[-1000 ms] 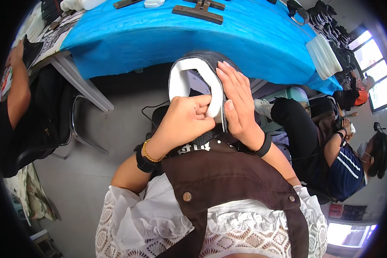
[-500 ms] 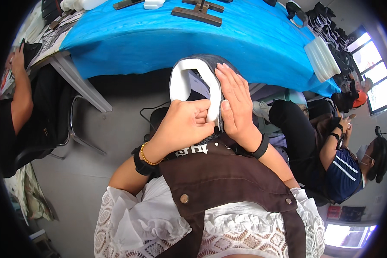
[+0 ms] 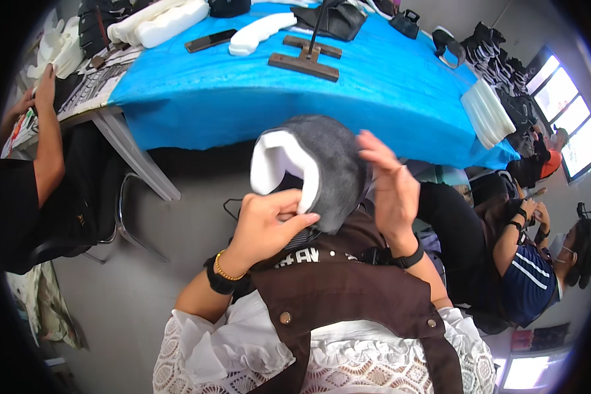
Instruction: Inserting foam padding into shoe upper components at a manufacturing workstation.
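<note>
Above my lap is a curved, collar-like pad of white foam (image 3: 310,177), wrapped on its outer side by a dark grey fabric cover (image 3: 338,167). My left hand (image 3: 264,223) grips the pad's near edge, thumb against the grey fabric and fingers on the foam. To the right of the cover, my right hand (image 3: 395,197) is raised with its fingers stretched out, slightly blurred. It holds nothing and appears just apart from the fabric.
On the blue-covered table (image 3: 223,79) stand a dark wooden stand (image 3: 304,65), a phone (image 3: 210,41) and a curved white foam piece (image 3: 259,34). More foam (image 3: 171,23) lies at the far left. A co-worker (image 3: 525,276) sits to the right; another person's arm (image 3: 49,138) is at left.
My right hand has come off the pad and moved right. The pad has turned, so more of its grey outer side shows. My left hand keeps hold, and more of the table is visible.
</note>
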A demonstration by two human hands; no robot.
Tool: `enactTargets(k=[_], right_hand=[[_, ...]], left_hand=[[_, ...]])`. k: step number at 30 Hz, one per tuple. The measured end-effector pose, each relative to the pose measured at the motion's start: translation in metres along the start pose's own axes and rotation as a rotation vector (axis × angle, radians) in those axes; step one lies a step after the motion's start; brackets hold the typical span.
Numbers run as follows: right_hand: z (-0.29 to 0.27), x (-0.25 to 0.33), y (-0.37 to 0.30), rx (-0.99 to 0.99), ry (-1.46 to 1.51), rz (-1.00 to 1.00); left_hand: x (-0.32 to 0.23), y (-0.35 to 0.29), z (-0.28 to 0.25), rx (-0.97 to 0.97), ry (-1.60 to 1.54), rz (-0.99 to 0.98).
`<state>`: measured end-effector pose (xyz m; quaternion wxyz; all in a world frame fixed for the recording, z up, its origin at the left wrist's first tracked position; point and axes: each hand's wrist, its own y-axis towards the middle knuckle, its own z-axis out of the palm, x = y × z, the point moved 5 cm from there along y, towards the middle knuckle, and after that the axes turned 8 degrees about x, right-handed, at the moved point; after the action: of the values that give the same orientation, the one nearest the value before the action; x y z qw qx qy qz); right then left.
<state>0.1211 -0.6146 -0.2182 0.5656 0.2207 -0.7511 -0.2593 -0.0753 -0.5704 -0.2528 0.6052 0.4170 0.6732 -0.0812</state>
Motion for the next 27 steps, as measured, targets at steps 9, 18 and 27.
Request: enactTargets(k=[9, 18, 27], right_hand=[[-0.014, 0.003, -0.013, 0.153, 0.475, 0.336], [0.025, -0.001, -0.03, -0.006, 0.309, 0.452], [0.054, 0.019, -0.017, 0.379, -0.687, -0.071]], left_hand=[[-0.017, -0.015, -0.019, 0.161, 0.4, 0.534], [0.019, -0.017, -0.029, 0.479, -0.497, 0.051], [0.03, 0.009, -0.013, -0.384, -0.919, -0.095]])
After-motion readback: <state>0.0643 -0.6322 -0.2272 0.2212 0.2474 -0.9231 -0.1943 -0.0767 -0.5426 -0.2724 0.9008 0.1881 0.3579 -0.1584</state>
